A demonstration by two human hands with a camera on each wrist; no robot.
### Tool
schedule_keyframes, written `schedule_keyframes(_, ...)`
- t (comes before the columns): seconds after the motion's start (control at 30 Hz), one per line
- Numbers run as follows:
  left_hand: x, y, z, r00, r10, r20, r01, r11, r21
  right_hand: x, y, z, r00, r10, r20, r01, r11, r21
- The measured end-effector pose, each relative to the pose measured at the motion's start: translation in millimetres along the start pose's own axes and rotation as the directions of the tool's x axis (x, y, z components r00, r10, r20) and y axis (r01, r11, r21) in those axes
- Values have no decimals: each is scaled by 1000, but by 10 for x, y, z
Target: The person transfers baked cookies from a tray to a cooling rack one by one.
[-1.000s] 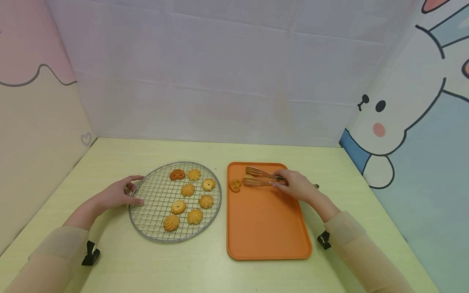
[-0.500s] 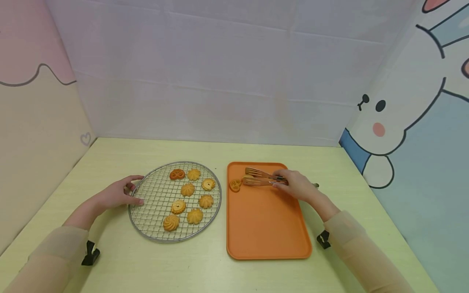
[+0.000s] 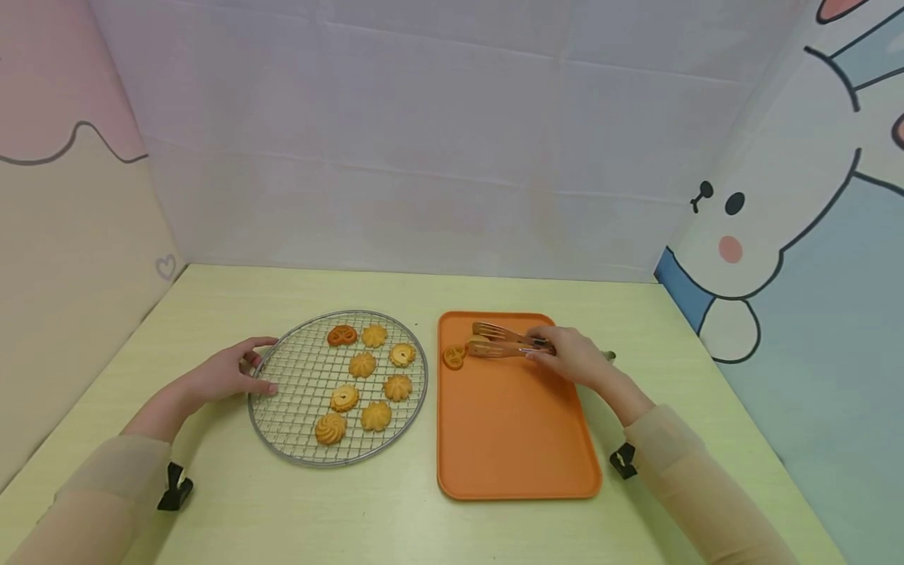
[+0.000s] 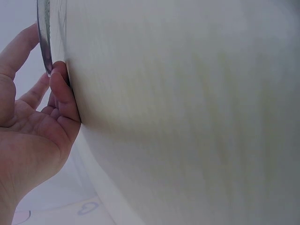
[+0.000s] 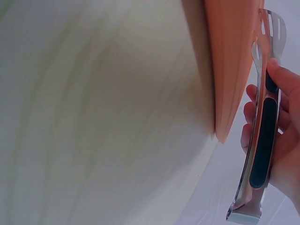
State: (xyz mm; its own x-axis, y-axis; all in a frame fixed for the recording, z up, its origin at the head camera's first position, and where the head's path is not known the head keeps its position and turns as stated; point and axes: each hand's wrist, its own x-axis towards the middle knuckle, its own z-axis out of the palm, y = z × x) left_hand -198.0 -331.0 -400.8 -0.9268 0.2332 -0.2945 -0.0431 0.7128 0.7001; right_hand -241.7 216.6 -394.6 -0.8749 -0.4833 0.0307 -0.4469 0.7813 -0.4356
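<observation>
In the head view my left hand [image 3: 224,372] holds the left rim of a round wire cooling rack [image 3: 297,420], thumb over the edge. The left wrist view shows curled fingers [image 4: 64,93] under the metal rim [image 4: 44,47]. Several cookies lie on the rack, among them a swirled one [image 3: 330,429] and a dark pretzel-shaped one [image 3: 342,336]. My right hand [image 3: 570,357] grips metal tongs [image 5: 260,140] with dark green handle pads. Their slotted tips lie low over the orange tray [image 3: 519,439], on either side of a partly hidden cookie [image 3: 479,339].
A pretzel-shaped cookie [image 3: 454,358] lies on the tray's left side, right by the tong tips. Rack and tray stand side by side on a pale yellow table [image 3: 311,518], a narrow strip between them. Walls rise at the back [image 3: 424,220] and both sides.
The tongs' lower arm has moved slightly up toward the other arm, and a bit more of the cookie between the tips shows. My left hand and the rack stay as they were.
</observation>
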Motion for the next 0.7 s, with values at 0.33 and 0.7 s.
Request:
schedule_keyframes(0.33,-7,25,-4,1000,4,-8,-4,1000,3,-16,-13,-58,1000,-5,-13,5,1000,-8)
schedule_keyframes(0.7,-8,13,1,1000,6,-5,-6,1000,0,-24,-98,-149,1000,-14,-27,14,1000,-19)
